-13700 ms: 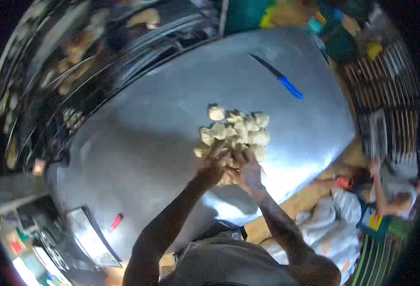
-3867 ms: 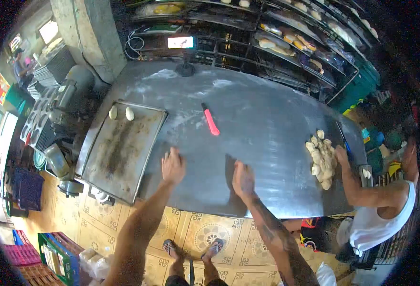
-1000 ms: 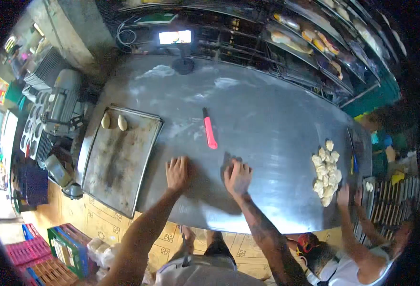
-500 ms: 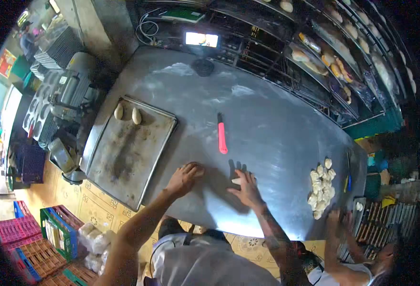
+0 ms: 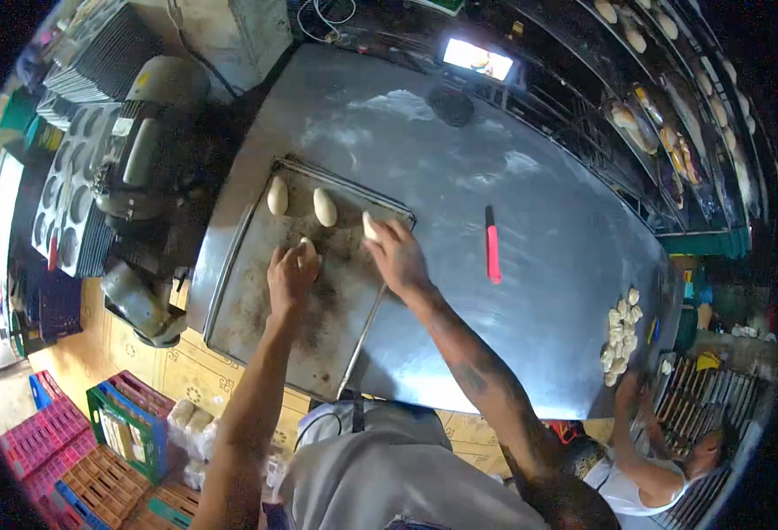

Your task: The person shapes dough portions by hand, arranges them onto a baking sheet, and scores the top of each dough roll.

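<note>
My left hand [image 5: 293, 278] is over the metal baking tray [image 5: 248, 309], its fingers closed round a piece of dough [image 5: 308, 245] that shows at the fingertips. At the tray's right rim, my right hand [image 5: 400, 258] grips another pale dough piece [image 5: 370, 227] between thumb and fingers. Near the tray's far edge lie two smooth, oval dough pieces, a left one [image 5: 278, 196] and a right one [image 5: 324, 208], apart from each other. To the right of my right hand, a cutter with a pink handle [image 5: 493, 254] rests on the metal table [image 5: 442, 344].
A heap of dough lumps [image 5: 620, 336] lies at the table's right end, near a co-worker [image 5: 649, 468]. Loaded bread racks [image 5: 672, 132] and a lit screen [image 5: 477, 60] stand behind. Stacked moulds and a machine [image 5: 142, 159] are left; plastic crates [image 5: 62, 442] sit on the floor.
Both hands have moved from the bare tabletop leftward to the tray, each with a dough piece. The camera view has turned left. The two dough pieces on the tray remain there.
</note>
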`<action>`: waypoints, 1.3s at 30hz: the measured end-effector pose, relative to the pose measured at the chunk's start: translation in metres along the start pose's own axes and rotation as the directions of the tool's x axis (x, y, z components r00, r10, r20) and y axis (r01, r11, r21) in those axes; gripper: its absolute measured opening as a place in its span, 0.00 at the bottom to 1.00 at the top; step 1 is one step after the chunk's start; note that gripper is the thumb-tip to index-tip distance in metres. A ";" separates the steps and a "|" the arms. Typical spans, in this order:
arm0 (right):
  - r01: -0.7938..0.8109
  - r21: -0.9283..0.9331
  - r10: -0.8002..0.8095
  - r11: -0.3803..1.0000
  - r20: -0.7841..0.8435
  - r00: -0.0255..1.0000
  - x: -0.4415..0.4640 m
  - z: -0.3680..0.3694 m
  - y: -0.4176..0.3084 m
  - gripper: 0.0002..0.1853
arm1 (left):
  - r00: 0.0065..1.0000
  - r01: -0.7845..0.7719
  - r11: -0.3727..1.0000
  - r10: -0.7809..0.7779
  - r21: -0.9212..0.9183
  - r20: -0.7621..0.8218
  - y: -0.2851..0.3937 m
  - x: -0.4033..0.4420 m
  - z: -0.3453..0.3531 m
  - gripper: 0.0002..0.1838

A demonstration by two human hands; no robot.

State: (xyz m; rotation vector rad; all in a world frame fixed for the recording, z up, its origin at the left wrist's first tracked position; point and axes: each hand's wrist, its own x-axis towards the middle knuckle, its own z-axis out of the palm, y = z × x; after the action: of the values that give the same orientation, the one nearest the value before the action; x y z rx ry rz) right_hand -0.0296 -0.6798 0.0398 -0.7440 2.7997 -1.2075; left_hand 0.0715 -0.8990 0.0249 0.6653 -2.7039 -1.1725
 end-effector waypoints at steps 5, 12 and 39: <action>-0.154 0.032 0.152 0.987 0.073 0.986 0.009 0.025 0.001 0.40 | 0.994 0.101 0.958 -0.108 -0.270 -0.012 -0.022 0.012 0.016 0.17; -0.457 -0.090 0.445 0.885 -0.125 0.887 -0.188 -0.105 0.057 0.42 | 0.990 -0.124 0.969 0.107 -0.215 -0.088 -0.060 -0.009 0.028 0.15; -0.378 0.688 0.748 0.619 -0.370 0.551 -0.539 -0.332 0.211 0.16 | 0.497 -0.719 0.620 0.775 -0.314 0.391 0.525 -0.352 0.621 0.29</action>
State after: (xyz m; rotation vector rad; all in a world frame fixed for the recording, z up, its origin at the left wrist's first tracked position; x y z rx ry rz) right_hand 0.2983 -0.0990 0.0320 0.7761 2.4170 -2.1756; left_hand 0.0324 -0.0141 -0.0061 -0.9341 -2.6946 -1.2947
